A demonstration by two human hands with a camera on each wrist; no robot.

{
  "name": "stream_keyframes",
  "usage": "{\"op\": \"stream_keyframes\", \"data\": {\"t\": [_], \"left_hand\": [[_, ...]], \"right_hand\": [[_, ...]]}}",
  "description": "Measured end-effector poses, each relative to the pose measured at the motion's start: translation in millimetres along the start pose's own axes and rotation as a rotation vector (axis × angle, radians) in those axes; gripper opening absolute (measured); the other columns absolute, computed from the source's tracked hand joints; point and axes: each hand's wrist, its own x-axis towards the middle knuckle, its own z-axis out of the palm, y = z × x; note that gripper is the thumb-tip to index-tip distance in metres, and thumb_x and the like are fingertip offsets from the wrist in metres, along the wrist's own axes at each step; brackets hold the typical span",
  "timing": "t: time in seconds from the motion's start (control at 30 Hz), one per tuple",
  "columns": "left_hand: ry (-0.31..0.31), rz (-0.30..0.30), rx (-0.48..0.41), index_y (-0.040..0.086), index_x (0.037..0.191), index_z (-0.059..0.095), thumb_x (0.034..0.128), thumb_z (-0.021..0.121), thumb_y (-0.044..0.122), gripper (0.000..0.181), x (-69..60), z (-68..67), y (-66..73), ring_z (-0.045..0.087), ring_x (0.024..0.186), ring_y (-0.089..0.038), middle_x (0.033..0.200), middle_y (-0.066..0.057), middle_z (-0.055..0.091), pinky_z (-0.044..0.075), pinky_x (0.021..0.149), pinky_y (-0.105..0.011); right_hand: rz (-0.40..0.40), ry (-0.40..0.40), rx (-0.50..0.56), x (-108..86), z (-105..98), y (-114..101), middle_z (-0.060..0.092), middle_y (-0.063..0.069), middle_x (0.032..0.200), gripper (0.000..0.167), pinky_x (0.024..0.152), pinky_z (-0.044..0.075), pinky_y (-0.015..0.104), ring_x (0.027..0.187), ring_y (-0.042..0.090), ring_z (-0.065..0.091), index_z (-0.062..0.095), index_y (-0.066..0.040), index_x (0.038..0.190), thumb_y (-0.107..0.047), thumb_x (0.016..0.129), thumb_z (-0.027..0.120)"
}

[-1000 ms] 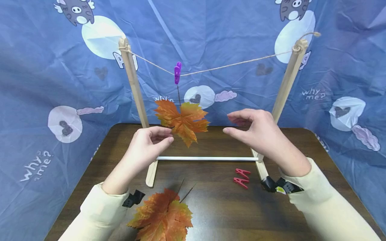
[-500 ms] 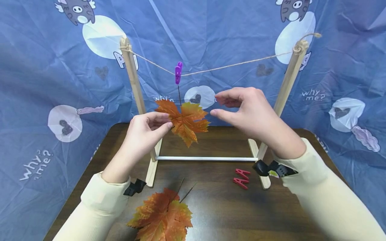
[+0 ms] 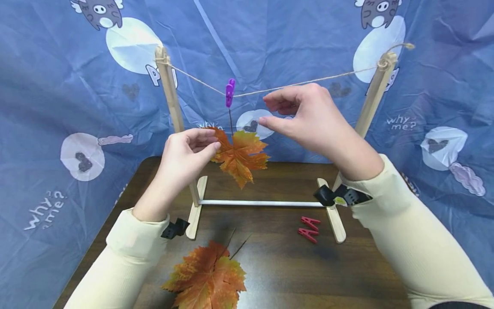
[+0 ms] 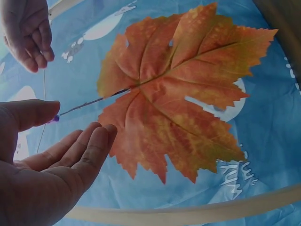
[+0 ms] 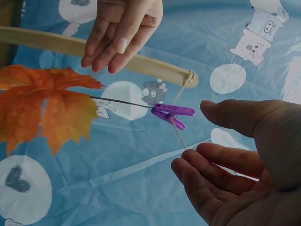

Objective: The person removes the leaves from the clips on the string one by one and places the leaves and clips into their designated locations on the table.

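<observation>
An orange maple leaf [image 3: 243, 156] hangs by its stem from a purple clothespin [image 3: 230, 93], which sits on a string [image 3: 197, 80]. My left hand [image 3: 184, 154] is at the leaf's left edge, thumb and fingers apart. In the left wrist view its fingertips overlap the leaf [image 4: 188, 80]; whether they touch it I cannot tell. To the right of the clothespin, my right hand [image 3: 308, 116] is raised just below the string, fingers loosely bent. The right wrist view shows the purple clothespin [image 5: 174, 111] in front of the gap between that thumb and fingers, with nothing held.
Two wooden posts, left [image 3: 170, 98] and right [image 3: 376, 92], carry the string, joined low down by a white rod [image 3: 262, 203]. On the brown table [image 3: 285, 274] lie more maple leaves [image 3: 210, 277] at the front and two red clothespins, one [image 3: 310, 222] behind the other [image 3: 308, 235].
Both hands have risen. The right has also moved left, up from table-edge height to near the string and clothespin; the left has climbed along the hanging leaf's edge. The leaf has hardly moved.
</observation>
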Motion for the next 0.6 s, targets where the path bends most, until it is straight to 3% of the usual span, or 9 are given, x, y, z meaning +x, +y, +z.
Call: {"op": "stream_keyframes", "data": {"t": [0.6], "left_hand": [[0.043,0.035,0.045,-0.005,0.119,0.071,0.0925,0.075,0.010,0.030,30.5,-5.7,20.2,0.071,0.100,-0.024,0.107,-0.016,0.074,0.054,0.088,-0.031]], "right_hand": [[-0.063,-0.055,-0.129,49.8,-5,-35,0.071,0.001,0.116,0.046,0.091,0.049,0.022,0.104,0.008,0.066,0.072,-0.007,0.125,-0.033,0.088,0.082]]}}
